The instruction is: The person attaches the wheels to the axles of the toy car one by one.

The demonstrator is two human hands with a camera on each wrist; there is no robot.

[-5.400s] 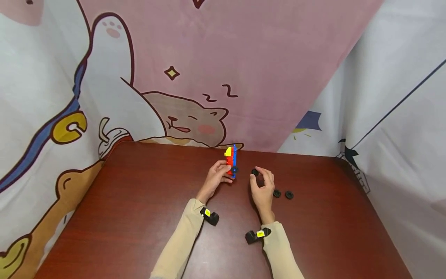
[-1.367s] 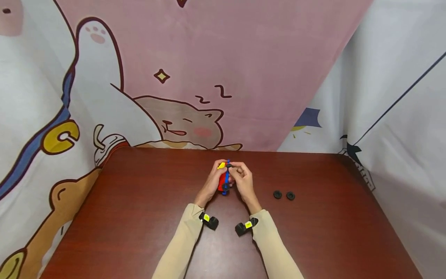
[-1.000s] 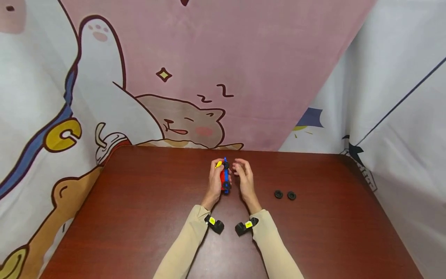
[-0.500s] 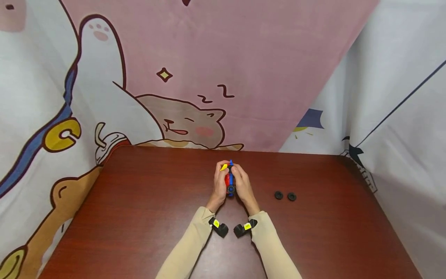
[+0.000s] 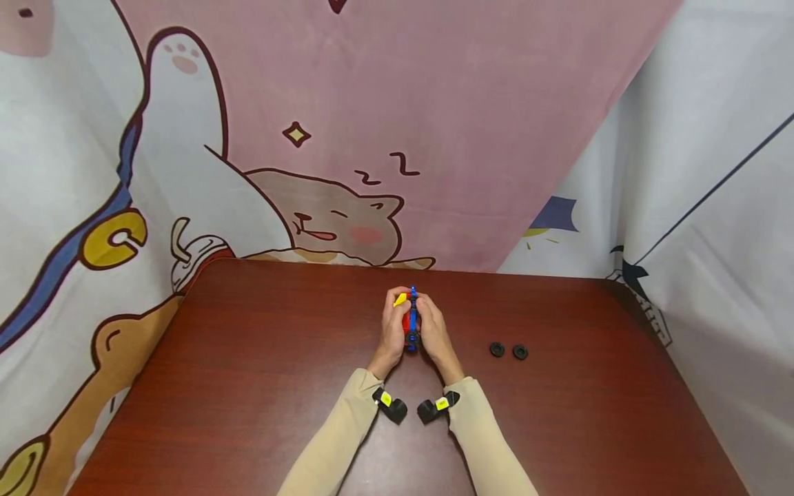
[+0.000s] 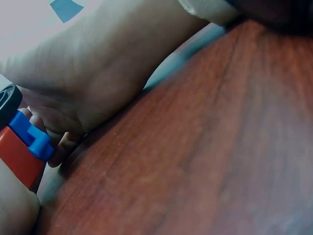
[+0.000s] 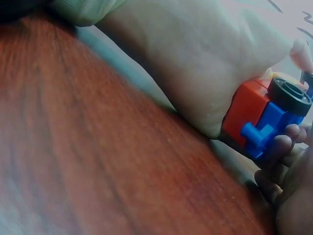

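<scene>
A toy truck (image 5: 413, 320) with a red body, blue chassis and yellow cab stands on end between both hands, above the table. My left hand (image 5: 391, 336) grips it from the red and yellow side, thumb near the far end. Against the blue side, my right hand (image 5: 436, 337) holds the truck too, its thumb near the far wheel. Curled fingers of that hand touch the chassis in the right wrist view. A black wheel (image 7: 289, 95) sits on the near end. The far wheel is mostly hidden by the thumbs.
Two loose black wheels, a left one (image 5: 497, 349) and a right one (image 5: 520, 352), lie on the brown table (image 5: 260, 386) to the right of the hands. A printed curtain (image 5: 471, 138) hangs behind the table's far edge.
Earlier, the right hand held a loose wheel away from the truck, then brought it to the far end. It drew back, leaving the wheel there, and now grips the truck again.
</scene>
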